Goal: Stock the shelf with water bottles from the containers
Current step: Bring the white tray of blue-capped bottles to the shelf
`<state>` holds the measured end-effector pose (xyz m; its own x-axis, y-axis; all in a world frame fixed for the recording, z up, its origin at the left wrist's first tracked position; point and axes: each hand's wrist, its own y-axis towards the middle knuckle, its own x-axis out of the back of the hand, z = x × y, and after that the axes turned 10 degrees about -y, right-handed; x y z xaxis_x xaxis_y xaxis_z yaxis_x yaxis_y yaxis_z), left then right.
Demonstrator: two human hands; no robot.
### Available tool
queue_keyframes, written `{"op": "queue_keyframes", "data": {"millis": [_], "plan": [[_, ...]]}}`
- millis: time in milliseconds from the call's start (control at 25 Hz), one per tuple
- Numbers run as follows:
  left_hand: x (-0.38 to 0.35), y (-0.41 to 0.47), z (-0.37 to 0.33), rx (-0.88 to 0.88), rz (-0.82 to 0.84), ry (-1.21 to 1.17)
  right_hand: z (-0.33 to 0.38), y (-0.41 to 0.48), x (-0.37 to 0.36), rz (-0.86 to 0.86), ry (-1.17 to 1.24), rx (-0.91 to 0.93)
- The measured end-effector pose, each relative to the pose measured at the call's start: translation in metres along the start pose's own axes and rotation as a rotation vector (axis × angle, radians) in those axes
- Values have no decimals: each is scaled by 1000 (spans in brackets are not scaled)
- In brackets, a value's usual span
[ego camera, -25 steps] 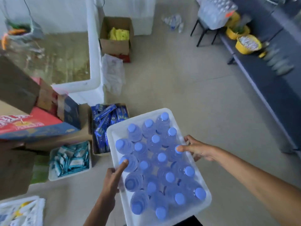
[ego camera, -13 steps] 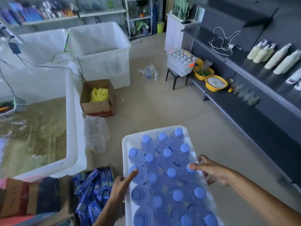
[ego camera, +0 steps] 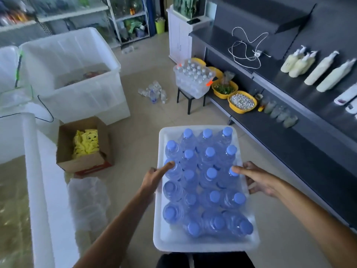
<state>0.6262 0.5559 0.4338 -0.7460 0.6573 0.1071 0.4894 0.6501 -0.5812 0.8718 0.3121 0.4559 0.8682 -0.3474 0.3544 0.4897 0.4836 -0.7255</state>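
Hands: our left hand (ego camera: pixel 154 177) grips the left rim of the white rectangular plastic tray (ego camera: pixel 204 246), forefinger stretched out onto a bottle cap. Our right hand (ego camera: pixel 259 181) grips the right rim, thumb lying on another cap, the other fingers curled under the edge.
Tray: we hold it between both hands, above the pale tiled floor (ego camera: pixel 146 132).
Bottles: the clear plastic water bottles with blue caps (ego camera: pixel 210 174) stand upright, packed close in rows inside the tray between our hands.
Shelf: the dark grey shelf unit (ego camera: pixel 301 157) runs along beyond our right hand, near the tray but apart from it. Cream pump bottles (ego camera: pixel 297 62) lie on an upper level, and two yellow bowls (ego camera: pixel 242 101) sit on the lowest level.
Second container: a clear plastic crate of white-capped bottles (ego camera: pixel 193 80) rests on a small black stool (ego camera: pixel 189 105), well ahead of both hands, just beside the shelf.
Left of our left hand: an open cardboard box of yellow packets (ego camera: pixel 83 149) sits on the floor, with big white plastic tubs (ego camera: pixel 77 74) beyond it.
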Motion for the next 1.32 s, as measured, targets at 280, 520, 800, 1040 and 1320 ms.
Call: {"op": "queue_keyframes", "data": {"millis": [280,520,800,1040,1320], "plan": [[-46,190,-126,5,15,-17,114,160,109,-15,60,7],[-77,335,-229,35,26,4,220,277,189,-21,101,16],[-89,517,-332,62,63,55,325,429,252,-44,147,-26],[-97,673,-436,10,167,165,402,541,283,-95,274,-55],[-133,829,-540,56,234,227,476,666,338,-92,444,-57]]}}
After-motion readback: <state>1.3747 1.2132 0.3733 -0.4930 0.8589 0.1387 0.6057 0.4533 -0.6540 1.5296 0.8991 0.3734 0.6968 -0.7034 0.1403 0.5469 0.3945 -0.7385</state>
